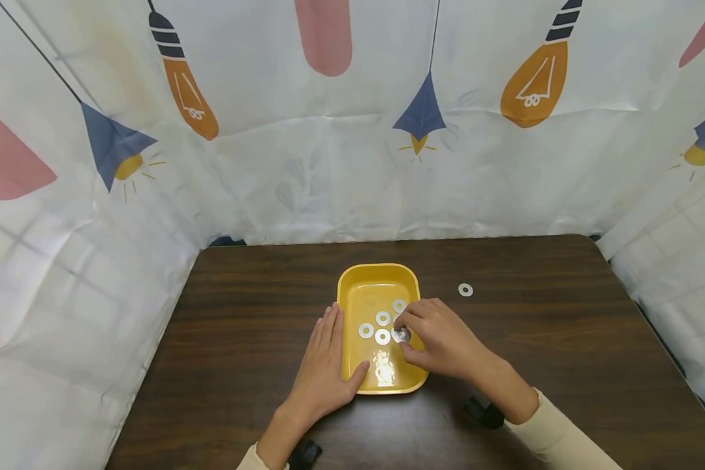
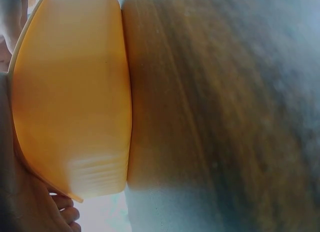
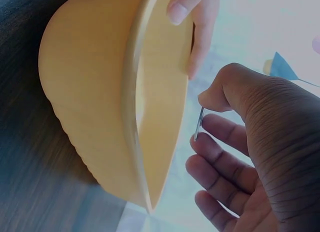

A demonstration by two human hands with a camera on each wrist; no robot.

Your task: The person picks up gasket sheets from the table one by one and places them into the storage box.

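A yellow tray point(image 1: 378, 274) lies on the dark wooden table, with several flat metal washers point(image 1: 366, 331) on its floor. My left hand point(image 1: 327, 369) rests along the tray's left side, fingers straight and thumb over the near rim. In the left wrist view the tray's outer wall point(image 2: 70, 92) stands beside that hand. Over the right side of the tray, my right hand point(image 1: 443, 339) pinches a washer point(image 3: 199, 123) between thumb and fingertips. The right wrist view shows this washer edge-on, above the tray's rim; the other fingers are loosely bent.
A single washer point(image 1: 465, 290) lies on the table point(image 1: 258, 313) to the right of the tray, toward the back. White patterned curtains point(image 1: 352, 170) hang behind and at both sides of the table.
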